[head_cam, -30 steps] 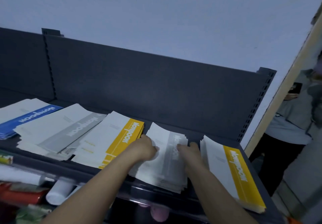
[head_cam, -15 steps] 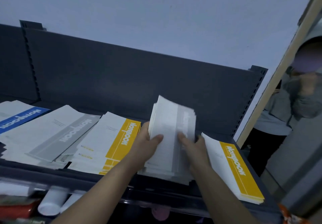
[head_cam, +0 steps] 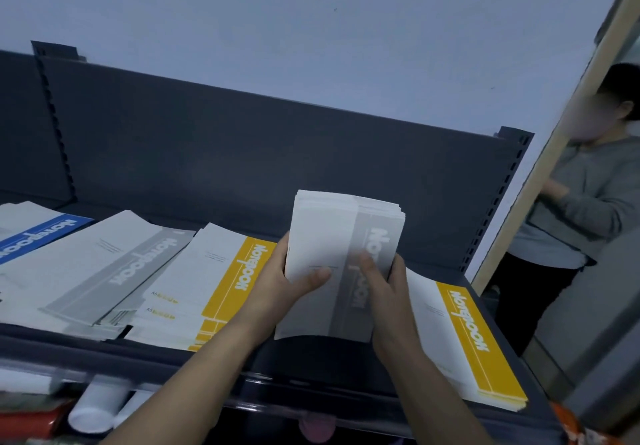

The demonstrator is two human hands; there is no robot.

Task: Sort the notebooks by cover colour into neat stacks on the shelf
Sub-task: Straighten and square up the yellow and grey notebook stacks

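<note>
A stack of grey-striped notebooks (head_cam: 341,247) is held tilted up off the dark shelf (head_cam: 311,361). My left hand (head_cam: 287,280) grips its left edge with the thumb on the cover. My right hand (head_cam: 388,292) clasps its right side, fingers over the grey stripe. To the left lie a yellow-striped pile (head_cam: 211,285), a loose grey-striped pile (head_cam: 104,271) and a blue-striped pile (head_cam: 38,233). Another yellow-striped stack (head_cam: 464,340) lies at the right end of the shelf.
The shelf's dark back panel (head_cam: 225,154) rises behind the piles, with a slotted upright (head_cam: 485,216) at the right. A person in a grey top (head_cam: 585,202) stands beyond a wooden post (head_cam: 540,167). White rolls (head_cam: 93,410) and red items sit on the lower level.
The grey-striped stack, which lay flat on the shelf under both hands, has been lifted and tilted upright, clear of the shelf. The view has shifted slightly.
</note>
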